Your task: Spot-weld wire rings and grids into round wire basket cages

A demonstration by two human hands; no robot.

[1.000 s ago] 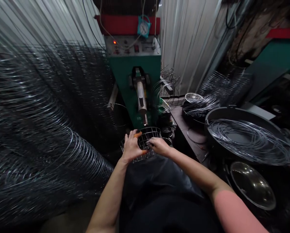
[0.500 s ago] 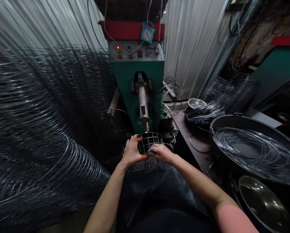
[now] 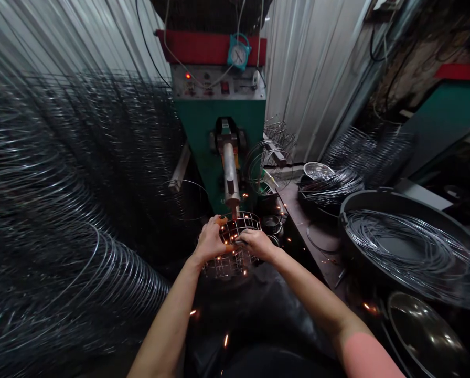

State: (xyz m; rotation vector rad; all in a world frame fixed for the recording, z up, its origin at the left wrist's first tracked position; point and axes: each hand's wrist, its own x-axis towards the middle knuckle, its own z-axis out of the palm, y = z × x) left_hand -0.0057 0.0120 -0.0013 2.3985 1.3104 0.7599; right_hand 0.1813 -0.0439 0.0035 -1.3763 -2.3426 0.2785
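A dark, narrow bench (image 3: 298, 207) runs along the right side, stretching from near to far. At its far end sits a dark pan (image 3: 317, 206) heaped with loose wire rings (image 3: 339, 184), a small round metal disc (image 3: 318, 170) at the far left of the heap. Midway along, a single wire ring (image 3: 317, 247) lies flat on the surface. Nearer, by the left edge, is a short metal rod (image 3: 340, 278). A large round pan (image 3: 400, 202) of coiled wire (image 3: 427, 257) overlaps the right side; what bears it is hidden.
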